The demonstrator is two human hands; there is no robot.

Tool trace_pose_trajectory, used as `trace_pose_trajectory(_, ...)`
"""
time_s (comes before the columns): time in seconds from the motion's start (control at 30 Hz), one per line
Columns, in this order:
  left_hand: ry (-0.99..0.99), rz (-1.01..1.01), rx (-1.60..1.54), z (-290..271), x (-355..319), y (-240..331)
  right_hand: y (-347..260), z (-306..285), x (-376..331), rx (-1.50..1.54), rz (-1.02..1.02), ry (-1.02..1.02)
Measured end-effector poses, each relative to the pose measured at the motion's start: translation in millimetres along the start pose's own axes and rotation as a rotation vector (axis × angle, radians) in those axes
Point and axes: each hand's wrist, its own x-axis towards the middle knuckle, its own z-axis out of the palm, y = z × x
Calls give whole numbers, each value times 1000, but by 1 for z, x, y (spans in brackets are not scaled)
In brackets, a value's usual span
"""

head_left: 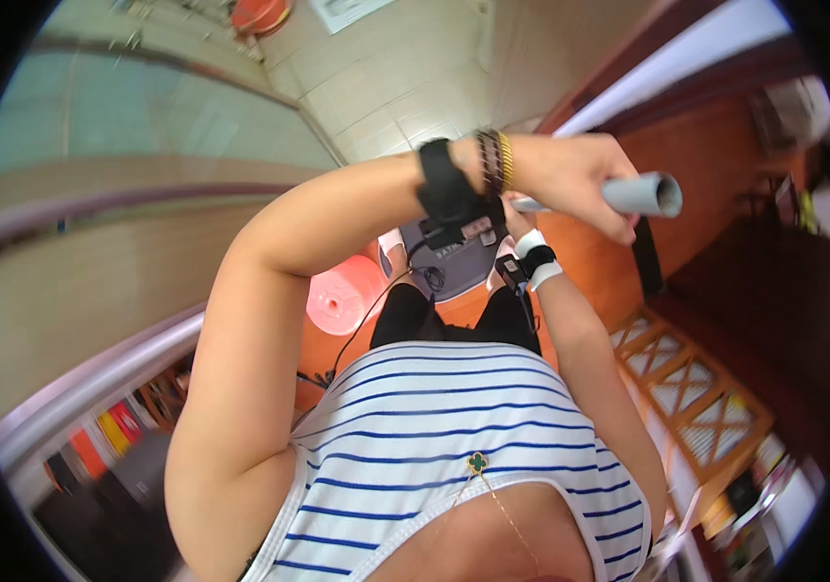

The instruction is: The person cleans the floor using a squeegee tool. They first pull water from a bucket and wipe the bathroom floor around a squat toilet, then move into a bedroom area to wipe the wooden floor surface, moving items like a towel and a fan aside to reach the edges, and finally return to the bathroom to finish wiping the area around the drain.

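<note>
Head view, looking straight down the body.

Left hand (570, 179): raised across the chest, fingers clenched around a grey tube (640, 194). The tube is smooth and cylindrical, its hollow open end pointing to the right of the picture; a thinner pale shaft continues from the grip toward the wrist. On that wrist sit a black strap with a small device (449, 189), a dark beaded bracelet and a ribbed gold bracelet (505, 160).

Right hand (515, 225): mostly hidden behind the left wrist and the black device; cannot tell whether it is closed or slack. Its wrist carries a white band and a black strap (536, 262). The forearm rises from the lower right.

Below the hands: a sleeveless top with white and blue horizontal stripes (434, 427), soft knit; a thin gold chain with a small green clover pendant (477, 463). Black trousers show above the top's edge.

On the reddish-brown floor (686, 155): a pink plastic roll (342, 296), round with a hollow core, just beside the legs; a grey flat machine base (463, 262) under the hands. At right, a wooden lattice panel (691, 388) with crossed slats. Pale square tiles (386, 78) higher up, glossy.
</note>
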Motion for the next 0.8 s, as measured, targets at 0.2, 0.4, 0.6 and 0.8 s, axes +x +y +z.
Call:
trace_pose_trajectory(0.2,-158,12,-10,-24,-29,7,-12,51,-49,9,81,282)
trace_pose_trajectory(0.4,153,-367,-256,12,7,-53,63,95,-32,204,192,589)
trace_pose_trajectory(0.6,587,61,-313,-30,25,-56,27,33,58,-115,-104,259)
trace_pose_trajectory(0.8,812,79,-117,-32,-30,-37,0,41,66,-139,-96,-254)
